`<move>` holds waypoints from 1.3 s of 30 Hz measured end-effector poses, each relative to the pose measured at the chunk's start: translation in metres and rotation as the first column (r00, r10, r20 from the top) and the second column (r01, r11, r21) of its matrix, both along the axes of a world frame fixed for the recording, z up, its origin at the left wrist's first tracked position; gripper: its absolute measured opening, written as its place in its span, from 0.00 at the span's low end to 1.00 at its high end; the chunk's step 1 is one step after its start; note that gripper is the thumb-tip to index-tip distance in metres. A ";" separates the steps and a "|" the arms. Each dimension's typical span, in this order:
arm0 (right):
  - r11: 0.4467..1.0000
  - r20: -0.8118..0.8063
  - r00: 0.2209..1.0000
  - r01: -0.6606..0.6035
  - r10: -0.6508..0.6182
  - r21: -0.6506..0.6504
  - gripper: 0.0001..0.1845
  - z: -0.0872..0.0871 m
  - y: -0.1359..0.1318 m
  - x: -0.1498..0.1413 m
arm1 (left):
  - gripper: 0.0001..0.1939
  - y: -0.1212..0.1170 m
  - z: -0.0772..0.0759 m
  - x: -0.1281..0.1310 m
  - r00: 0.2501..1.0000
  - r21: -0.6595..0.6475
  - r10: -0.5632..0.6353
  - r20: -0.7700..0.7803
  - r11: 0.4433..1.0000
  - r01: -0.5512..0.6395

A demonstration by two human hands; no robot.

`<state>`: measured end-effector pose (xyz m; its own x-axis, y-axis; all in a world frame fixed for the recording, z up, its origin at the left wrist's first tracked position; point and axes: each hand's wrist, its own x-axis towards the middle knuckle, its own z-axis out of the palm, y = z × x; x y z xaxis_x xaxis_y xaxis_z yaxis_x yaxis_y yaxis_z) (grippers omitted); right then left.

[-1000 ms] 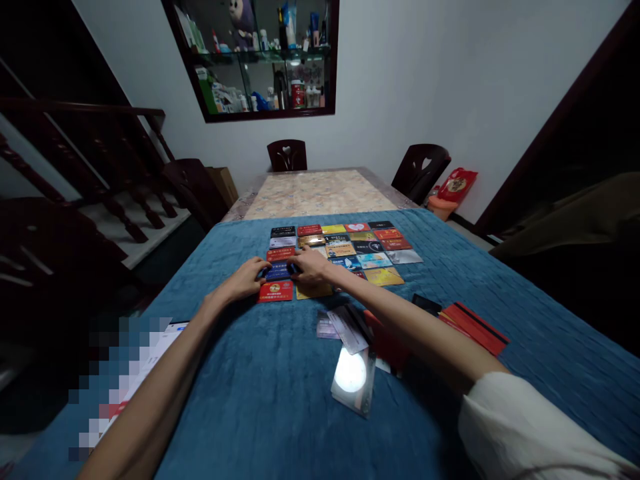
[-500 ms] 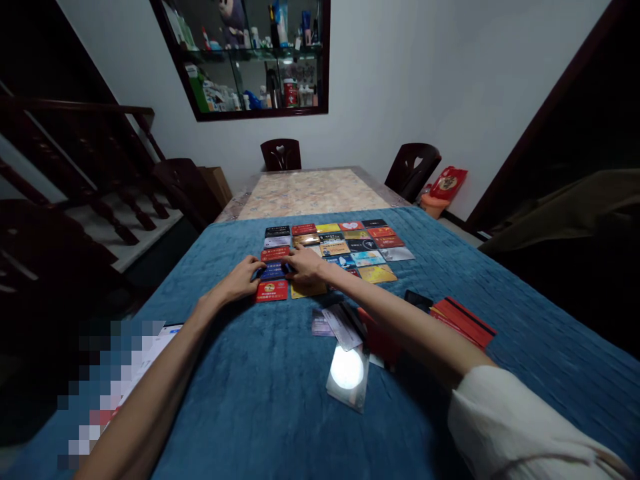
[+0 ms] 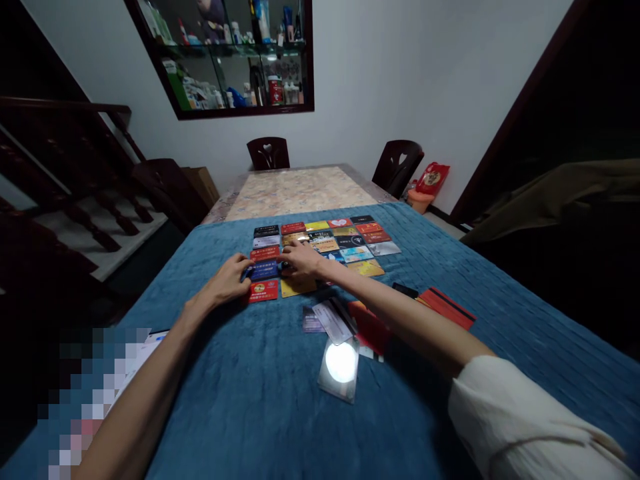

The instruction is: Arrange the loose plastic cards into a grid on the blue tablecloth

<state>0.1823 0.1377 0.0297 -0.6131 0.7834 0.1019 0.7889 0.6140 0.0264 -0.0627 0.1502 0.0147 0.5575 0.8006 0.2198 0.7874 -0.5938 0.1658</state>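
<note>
Rows of bank-style cards lie flat on the blue cloth (image 3: 240, 373). A blue card (image 3: 264, 269) in the left column sits between my two hands. My left hand (image 3: 231, 279) rests at its left edge, thumb and forefinger apart, touching or very close to it. From the other side, the bent, spread fingers of my right hand (image 3: 303, 260) reach the card's right edge and hide some cards underneath. Above the blue card is a red card (image 3: 265, 253); below it lies another red card (image 3: 263, 291). A yellow card (image 3: 298, 287) shows under my right hand.
Nearer me lie a silver-grey card (image 3: 333, 321), a clear-edged piece with a bright glare (image 3: 340, 370) and a red piece (image 3: 371, 328). Red cards (image 3: 447, 308) are stacked to the right. A partly pixelated sheet or screen (image 3: 143, 350) lies left. Chairs (image 3: 269, 153) stand behind the table.
The whole view has swung slightly right, so everything sits further left. Both hands stay by the blue card; the fingers of my right hand have shifted a little. The cards look unmoved.
</note>
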 end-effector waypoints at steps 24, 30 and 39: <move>0.995 -0.250 0.964 -0.079 0.091 0.057 0.11 -0.020 -0.100 0.120 | 0.12 -0.094 0.032 0.099 0.959 0.117 -0.266 -0.099 0.954 0.277; 0.995 -0.319 0.943 -0.080 0.096 0.061 0.10 -0.023 -0.124 0.147 | 0.12 -0.129 0.025 0.134 0.920 0.104 -0.372 -0.126 0.917 0.385; 0.996 -0.407 0.909 -0.083 0.086 0.024 0.10 -0.028 -0.142 0.168 | 0.13 -0.158 0.016 0.178 0.876 0.072 -0.432 -0.213 0.888 0.455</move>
<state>0.3504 -0.0043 0.0018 -0.5814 0.7290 0.3614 0.6768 0.6798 -0.2825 0.1156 -0.0076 0.0306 0.8876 0.4346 0.1527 0.4460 -0.8937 -0.0490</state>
